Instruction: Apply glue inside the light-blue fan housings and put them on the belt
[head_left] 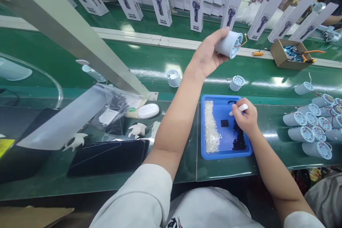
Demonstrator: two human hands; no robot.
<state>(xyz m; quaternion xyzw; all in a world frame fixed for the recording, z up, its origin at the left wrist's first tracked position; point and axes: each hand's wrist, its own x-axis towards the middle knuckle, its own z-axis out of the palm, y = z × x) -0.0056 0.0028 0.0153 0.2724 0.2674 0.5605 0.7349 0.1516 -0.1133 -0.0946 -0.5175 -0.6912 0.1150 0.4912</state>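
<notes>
Raised over the bench, my left hand [207, 55] is closed round a light-blue fan housing [226, 45], its vaned end facing right with a coloured wire and small connector sticking out. My right hand [245, 117] pinches a white pen-like tool [242, 107], tip down over a blue tray [203, 155]. In that tray lie small clear pieces [211, 131] along the left side and small black pieces [239, 140] on the right. Between them sits a black square [224, 123].
Several similar housings [301, 134] with wires are grouped at the right. Two more, a cup-like one [173, 77] and a vaned one [237, 83], stand beyond the tray. A cardboard box [287, 60] holds pliers and blue parts. A slanted metal post [80, 39] crosses the left side.
</notes>
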